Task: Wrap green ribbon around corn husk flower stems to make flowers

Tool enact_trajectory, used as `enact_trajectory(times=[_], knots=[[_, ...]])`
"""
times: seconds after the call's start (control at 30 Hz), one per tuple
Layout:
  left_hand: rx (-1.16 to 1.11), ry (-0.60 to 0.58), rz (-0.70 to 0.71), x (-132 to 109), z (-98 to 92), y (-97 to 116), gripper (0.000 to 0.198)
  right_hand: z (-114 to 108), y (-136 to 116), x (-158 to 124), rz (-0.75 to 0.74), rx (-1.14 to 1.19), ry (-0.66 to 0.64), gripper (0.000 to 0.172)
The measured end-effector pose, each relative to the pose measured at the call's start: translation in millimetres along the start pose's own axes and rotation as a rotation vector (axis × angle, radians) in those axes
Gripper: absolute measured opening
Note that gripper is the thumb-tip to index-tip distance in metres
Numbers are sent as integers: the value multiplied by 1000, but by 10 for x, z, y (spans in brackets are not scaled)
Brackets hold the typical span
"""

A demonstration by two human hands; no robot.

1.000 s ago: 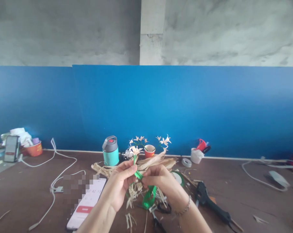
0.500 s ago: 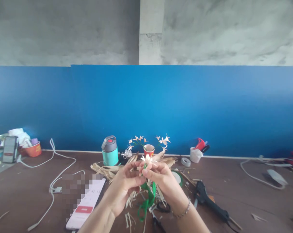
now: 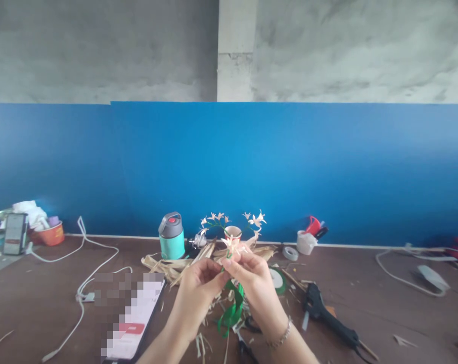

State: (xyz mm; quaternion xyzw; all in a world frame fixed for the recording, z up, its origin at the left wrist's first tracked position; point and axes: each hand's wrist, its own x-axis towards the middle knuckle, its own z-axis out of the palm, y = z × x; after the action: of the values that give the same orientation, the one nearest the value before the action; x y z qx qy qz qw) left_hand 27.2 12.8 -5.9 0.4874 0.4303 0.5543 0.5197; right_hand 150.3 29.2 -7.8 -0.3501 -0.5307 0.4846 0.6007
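Scissors (image 3: 246,350) lie nearest us on the desk (image 3: 365,283); green tape (image 3: 234,309) dangles in a loose curl beyond. Our left hand (image 3: 198,293) and right hand (image 3: 255,283) meet, thumbs and fingers pinching the flower's stem; which one grips the tape, we cannot tell. For an even wrap, we'd keep the tape taut and slanted, turning the stem gently. The pale flower (image 3: 230,244) sits upright just above both thumbs. Farther off: paper cup (image 3: 233,232), then blue partition (image 3: 289,167).
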Motion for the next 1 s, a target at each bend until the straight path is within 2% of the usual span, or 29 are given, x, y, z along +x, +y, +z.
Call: enact_trajectory(times=[0.13,0.2,0.27,0.33,0.5,0.73,1.0], knots=[[73,81,93,-10,37,-8,32,31,-19,-9,-10,-21,40,32],[9,71,46,-12,39,-1,32,15,-45,-12,-4,-30,0,28],[-85,60,-18,-7,29,7,32,-18,-74,-11,14,-52,-86,19],[-162,73,-54,3,13,13,32,-55,-100,-7,43,-127,-173,16],[-260,132,-90,24,-19,13,31,-88,-130,-9,75,-394,-149,6],[-437,24,-189,54,-87,-26,26,-110,-76,11,137,-338,-174,7],[-499,8,-256,84,-106,28,24,-123,-72,26,115,-380,-173,4]])
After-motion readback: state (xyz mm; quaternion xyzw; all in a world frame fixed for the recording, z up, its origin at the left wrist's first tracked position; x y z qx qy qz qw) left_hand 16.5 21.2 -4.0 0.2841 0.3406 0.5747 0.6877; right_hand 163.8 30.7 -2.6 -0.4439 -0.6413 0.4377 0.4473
